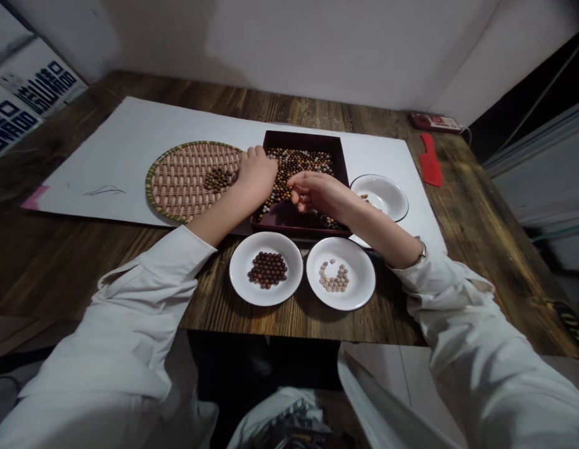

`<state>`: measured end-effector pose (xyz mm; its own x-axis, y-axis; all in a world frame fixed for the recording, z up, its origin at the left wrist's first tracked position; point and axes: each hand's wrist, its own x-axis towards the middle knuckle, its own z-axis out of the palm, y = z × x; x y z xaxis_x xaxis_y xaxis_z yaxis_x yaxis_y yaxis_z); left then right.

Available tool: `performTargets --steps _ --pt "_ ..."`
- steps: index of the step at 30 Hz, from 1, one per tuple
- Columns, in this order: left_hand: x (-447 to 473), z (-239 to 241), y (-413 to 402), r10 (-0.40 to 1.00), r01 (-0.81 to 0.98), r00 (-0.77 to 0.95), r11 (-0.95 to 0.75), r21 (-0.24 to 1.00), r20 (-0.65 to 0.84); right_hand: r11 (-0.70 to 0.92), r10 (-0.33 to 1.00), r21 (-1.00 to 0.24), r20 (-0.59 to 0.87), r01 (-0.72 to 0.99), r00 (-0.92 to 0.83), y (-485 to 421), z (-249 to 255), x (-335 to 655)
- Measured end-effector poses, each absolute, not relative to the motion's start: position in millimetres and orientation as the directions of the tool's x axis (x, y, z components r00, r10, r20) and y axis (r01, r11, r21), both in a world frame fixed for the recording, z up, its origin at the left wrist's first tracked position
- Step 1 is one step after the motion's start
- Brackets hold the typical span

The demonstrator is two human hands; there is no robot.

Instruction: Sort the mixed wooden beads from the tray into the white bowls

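Observation:
My left hand [256,176] is closed, its fingers curled down between the round woven tray [170,181] and the dark red box [340,162]. What its fingers hold, if anything, is hidden. A small cluster of brown-green beads [217,179] lies on the tray beside that hand. Mixed brown, yellow and pale beads [301,163] fill much of the box. Above them hovers my right hand [323,194], its fingers loosely bent and apart, with nothing visible in them.
Nearest me stand a white dish [237,280] with dark red-brown beads and another [317,296] with pale beads. A further dish [394,198] with a few yellowish beads is partly behind my right forearm. A red comb [429,163] lies right of the white board [130,125].

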<state>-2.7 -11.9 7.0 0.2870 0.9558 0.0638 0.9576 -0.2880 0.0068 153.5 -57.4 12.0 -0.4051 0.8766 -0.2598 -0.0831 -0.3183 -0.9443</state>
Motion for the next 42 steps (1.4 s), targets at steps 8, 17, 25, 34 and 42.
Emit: performTargets --steps 8,17,25,34,42 --pt "-8.3 -7.1 -3.2 0.92 0.931 0.33 -0.354 0.086 0.213 -0.3 0.872 -0.95 -0.237 -0.085 -0.428 -55.4 8.1 155.6" --pt "-5.8 -8.0 4.3 0.746 0.781 0.563 -0.621 0.066 0.355 -0.29 0.872 -0.952 -0.22 -0.099 -0.438 -55.8 7.0 156.5" --pt "0.2 3.9 2.4 0.606 0.589 0.718 -0.791 0.166 0.343 -0.286 0.874 -0.953 -0.216 -0.103 -0.436 -55.0 4.2 156.8" --pt "-4.7 0.6 5.6 0.606 0.468 0.754 -0.766 0.44 0.253 -0.318 0.851 -0.944 -0.244 -0.086 -0.465 -55.6 5.0 157.0" --pt "-7.0 3.2 6.9 0.668 0.368 0.699 -0.643 0.672 0.257 -0.282 0.825 -0.959 -0.236 -0.012 -0.513 -58.4 4.5 157.3"
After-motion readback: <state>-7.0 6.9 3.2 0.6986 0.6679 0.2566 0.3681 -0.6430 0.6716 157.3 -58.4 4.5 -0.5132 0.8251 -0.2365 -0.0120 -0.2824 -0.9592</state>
